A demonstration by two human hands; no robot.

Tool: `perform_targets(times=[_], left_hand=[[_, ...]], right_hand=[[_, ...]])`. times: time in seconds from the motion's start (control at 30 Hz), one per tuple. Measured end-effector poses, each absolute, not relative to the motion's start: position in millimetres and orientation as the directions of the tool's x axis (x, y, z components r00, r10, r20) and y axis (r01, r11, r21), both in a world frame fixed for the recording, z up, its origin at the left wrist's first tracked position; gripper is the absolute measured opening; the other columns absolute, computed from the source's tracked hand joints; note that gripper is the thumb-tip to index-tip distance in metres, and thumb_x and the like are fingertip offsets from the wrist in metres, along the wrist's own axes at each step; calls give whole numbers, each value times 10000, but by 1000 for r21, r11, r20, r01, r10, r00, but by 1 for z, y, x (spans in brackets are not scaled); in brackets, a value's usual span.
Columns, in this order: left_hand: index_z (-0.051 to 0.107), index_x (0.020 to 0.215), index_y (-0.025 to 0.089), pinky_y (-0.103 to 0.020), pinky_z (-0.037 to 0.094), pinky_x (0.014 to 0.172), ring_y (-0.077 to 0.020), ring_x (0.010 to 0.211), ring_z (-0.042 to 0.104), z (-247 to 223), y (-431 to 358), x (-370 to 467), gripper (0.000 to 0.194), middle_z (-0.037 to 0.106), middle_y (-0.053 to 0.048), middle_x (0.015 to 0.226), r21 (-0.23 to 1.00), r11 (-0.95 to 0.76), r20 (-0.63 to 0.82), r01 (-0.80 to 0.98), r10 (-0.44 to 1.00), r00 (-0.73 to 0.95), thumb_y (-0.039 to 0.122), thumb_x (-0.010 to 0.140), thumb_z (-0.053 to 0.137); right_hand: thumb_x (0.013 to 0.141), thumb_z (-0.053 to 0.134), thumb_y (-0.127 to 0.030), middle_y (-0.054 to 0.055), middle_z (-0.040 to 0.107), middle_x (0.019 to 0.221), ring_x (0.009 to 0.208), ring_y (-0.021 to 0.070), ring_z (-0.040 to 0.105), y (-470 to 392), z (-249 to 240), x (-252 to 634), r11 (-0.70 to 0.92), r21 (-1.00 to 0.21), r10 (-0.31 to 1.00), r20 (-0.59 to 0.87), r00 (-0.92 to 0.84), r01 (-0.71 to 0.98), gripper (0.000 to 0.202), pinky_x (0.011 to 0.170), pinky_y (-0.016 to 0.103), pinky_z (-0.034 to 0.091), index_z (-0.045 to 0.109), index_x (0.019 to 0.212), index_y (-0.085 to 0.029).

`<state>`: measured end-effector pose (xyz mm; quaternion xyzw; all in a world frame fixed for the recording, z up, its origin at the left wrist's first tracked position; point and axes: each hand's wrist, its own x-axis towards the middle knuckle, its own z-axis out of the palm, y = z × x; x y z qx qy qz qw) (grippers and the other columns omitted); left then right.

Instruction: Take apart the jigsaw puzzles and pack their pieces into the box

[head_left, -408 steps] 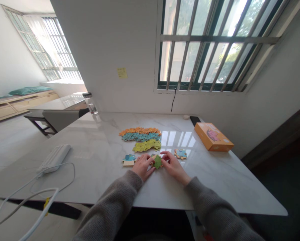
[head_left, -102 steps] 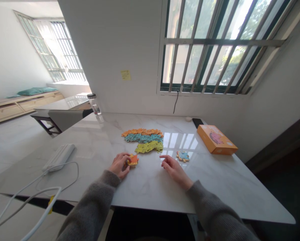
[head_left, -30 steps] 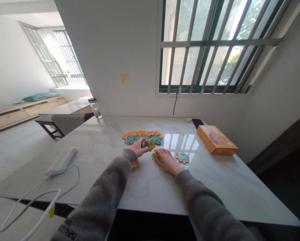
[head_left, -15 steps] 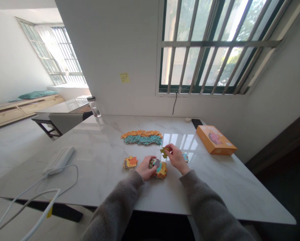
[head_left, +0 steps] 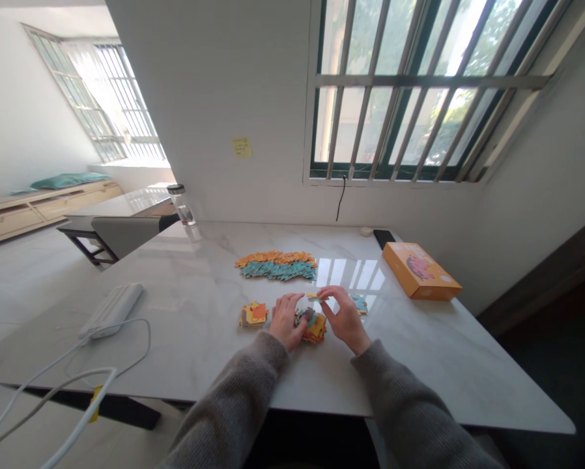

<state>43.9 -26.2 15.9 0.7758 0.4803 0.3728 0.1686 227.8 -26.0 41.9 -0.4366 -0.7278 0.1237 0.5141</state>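
My right hand (head_left: 347,319) pinches a jigsaw puzzle piece (head_left: 314,297), turned nearly edge-on, between thumb and fingertips. My left hand (head_left: 287,322) curls around the left side of a mixed pile of puzzle pieces (head_left: 316,331), its thumb and fingers on either side of some of them. Left of that hand lies a small stack of yellow and orange pieces (head_left: 254,314). Light-blue pieces (head_left: 359,304) lie just beyond my right hand, partly hidden by it. Farther back, a row of orange pieces (head_left: 277,258) adjoins a row of teal pieces (head_left: 279,270).
An orange box (head_left: 421,271) sits at the right, near a dark phone (head_left: 383,238). A clear bottle (head_left: 182,205) stands at the back left. A white power strip (head_left: 111,311) with looping cables (head_left: 92,371) lies on the left of the white table (head_left: 195,352).
The puzzle piece in my right hand has turned from face-on to nearly edge-on. My left hand's fingers have lifted and extended slightly toward it.
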Motion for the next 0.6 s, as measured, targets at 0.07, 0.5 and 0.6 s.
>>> perform_targets(times=[0.07, 0.5, 0.6], left_hand=[[505, 1280, 212, -441, 410, 973, -280, 1146, 506, 19, -28, 42, 461, 580, -103, 1211, 651, -530, 488, 544, 841, 235, 210, 821, 540], [510, 1253, 155, -266, 487, 653, -156, 778, 614, 23, -22, 36, 416, 630, -60, 958, 929, -343, 328, 142, 937, 119, 362, 892, 534], [632, 1064, 169, -280, 485, 678, -168, 804, 612, 22, -24, 36, 241, 644, -57, 926, 862, -427, 384, 274, 902, 198, 308, 891, 539]], right_hand=[[851, 553, -144, 87, 617, 1128, 1118, 251, 555, -29, 43, 228, 608, -630, 760, 638, -125, 483, 102, 991, 439, 446, 610, 835, -228], [881, 447, -181, 33, 688, 871, 842, 188, 635, -32, 37, 225, 488, -839, 872, 464, -153, 241, 211, 796, 325, 501, 657, 892, -202], [865, 458, -213, 25, 660, 814, 765, 174, 625, -29, 36, 226, 446, -872, 895, 429, -124, 203, 170, 720, 301, 512, 626, 860, -194]])
